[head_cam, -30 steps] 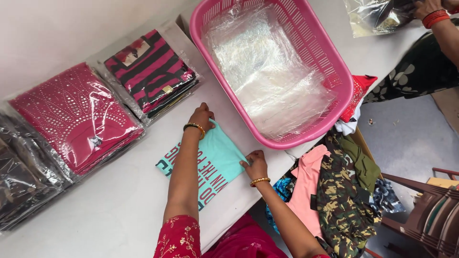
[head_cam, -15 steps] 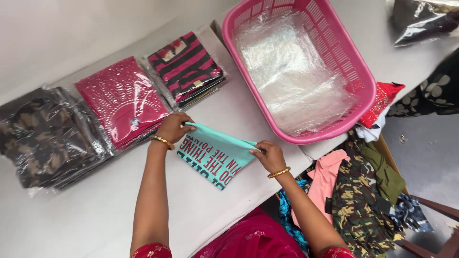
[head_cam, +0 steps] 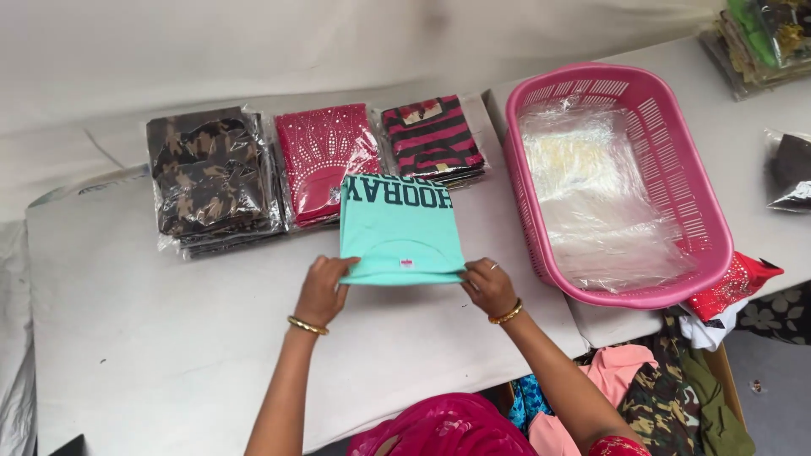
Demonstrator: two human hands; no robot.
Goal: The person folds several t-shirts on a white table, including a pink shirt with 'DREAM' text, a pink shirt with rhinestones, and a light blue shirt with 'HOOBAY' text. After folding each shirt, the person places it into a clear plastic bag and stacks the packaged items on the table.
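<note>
Right now both hands pinch the near edge of the mint shirt [head_cam: 400, 226], which lies folded flat on the white table [head_cam: 152, 338] with its dark lettering at the far end. Left hand [head_cam: 323, 290] has its fingers closed narrowly on the near left corner; right hand [head_cam: 487, 285] does the same at the near right corner, thumb on top. Each wrist wears a gold bangle.

Just beyond the shirt sit three bagged stacks in a row: camo stack [head_cam: 211, 173], pink stack [head_cam: 325, 156] and striped stack [head_cam: 431, 139]. The shirt's far edge overlaps the pink stack and comes close to the striped one.

Risks, as I judge them: the grip is only at the corners, so a lift or a tug could let the middle sag and the folds slip open. Pushing the shirt forward could ruck it against the slick plastic of the stacks or nudge them out of line. To the right, the pink basket [head_cam: 701, 203] with clear bags inside stands near the right elbow's path; a wide swing could bump it toward the table edge
</note>
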